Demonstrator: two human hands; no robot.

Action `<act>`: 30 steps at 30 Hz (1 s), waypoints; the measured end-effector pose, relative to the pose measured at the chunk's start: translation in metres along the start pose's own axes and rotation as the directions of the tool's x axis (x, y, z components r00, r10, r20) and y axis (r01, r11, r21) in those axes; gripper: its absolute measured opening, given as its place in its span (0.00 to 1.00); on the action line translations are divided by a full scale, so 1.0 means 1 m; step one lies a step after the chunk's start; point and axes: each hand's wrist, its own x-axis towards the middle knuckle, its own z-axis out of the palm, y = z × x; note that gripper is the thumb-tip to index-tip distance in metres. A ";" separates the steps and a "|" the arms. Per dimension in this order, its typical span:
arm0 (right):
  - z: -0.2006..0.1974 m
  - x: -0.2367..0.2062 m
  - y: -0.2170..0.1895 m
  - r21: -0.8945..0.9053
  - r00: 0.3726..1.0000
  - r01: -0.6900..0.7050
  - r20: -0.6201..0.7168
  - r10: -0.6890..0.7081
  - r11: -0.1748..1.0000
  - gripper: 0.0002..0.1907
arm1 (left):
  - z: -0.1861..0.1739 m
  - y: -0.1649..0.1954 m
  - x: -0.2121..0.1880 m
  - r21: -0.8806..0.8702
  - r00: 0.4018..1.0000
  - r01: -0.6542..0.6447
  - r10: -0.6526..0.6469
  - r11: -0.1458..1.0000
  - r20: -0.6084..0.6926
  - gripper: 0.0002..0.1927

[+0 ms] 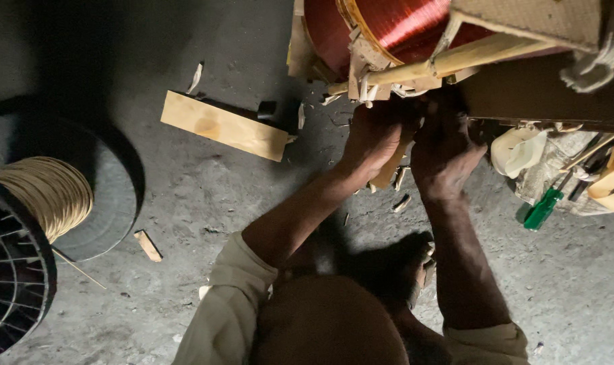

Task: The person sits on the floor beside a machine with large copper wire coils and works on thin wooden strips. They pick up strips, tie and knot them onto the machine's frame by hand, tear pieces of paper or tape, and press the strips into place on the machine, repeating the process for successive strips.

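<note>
Rough grey concrete floor (185,203), dim light, wood chips scattered around. Top of view: big coil of red-copper enamelled wire (401,23), wound tight, with pale wooden sticks and spacers (401,71) packed along its lower edge and a woven tan strip over the upper right. Left edge: black wire-spoked reel (10,277) carrying tan cord (47,192), sitting against a dark round disc (111,189). Flat light wooden board (222,126) lies on the floor left of the hands, small black block at its far end. Right side: pile of cloth tape, plastic and tools, green-handled screwdriver (543,208) sticking out of it. Both forearms reach up from rolled khaki sleeves, near parallel, hands side by side and touching just under the coil's edge. Left hand (374,135): fingers curled, grip closed around a thin pale wooden strip (391,169) that hangs down below the palm, fingertips up against the spacers. Right hand (445,152): back of hand to camera, fingers bent upward into the shadow under the coil; can't tell how far its grip is closed or what it holds. Small wood offcut (147,245) on the floor near the reel, smaller chips below the hands.
</note>
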 end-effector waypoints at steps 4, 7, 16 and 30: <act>-0.003 -0.001 0.003 -0.040 0.995 0.096 0.038 -0.095 0.995 0.10 | 0.003 0.005 0.001 -0.289 1.000 0.014 -0.018 0.957 -0.013 0.10; -0.002 -0.003 0.005 0.061 0.997 0.074 -0.007 -0.074 0.995 0.09 | 0.002 0.000 0.001 -0.134 0.998 0.015 -0.023 0.991 -0.054 0.08; 0.011 -0.027 0.003 -0.061 0.999 0.015 0.036 -0.013 0.998 0.20 | -0.018 -0.007 0.005 0.034 0.999 -0.021 0.019 0.999 0.048 0.15; -0.021 -0.012 -0.002 -0.012 0.992 -0.048 0.115 0.049 0.999 0.14 | -0.005 -0.005 0.008 0.655 0.853 -0.495 0.460 0.570 0.244 0.07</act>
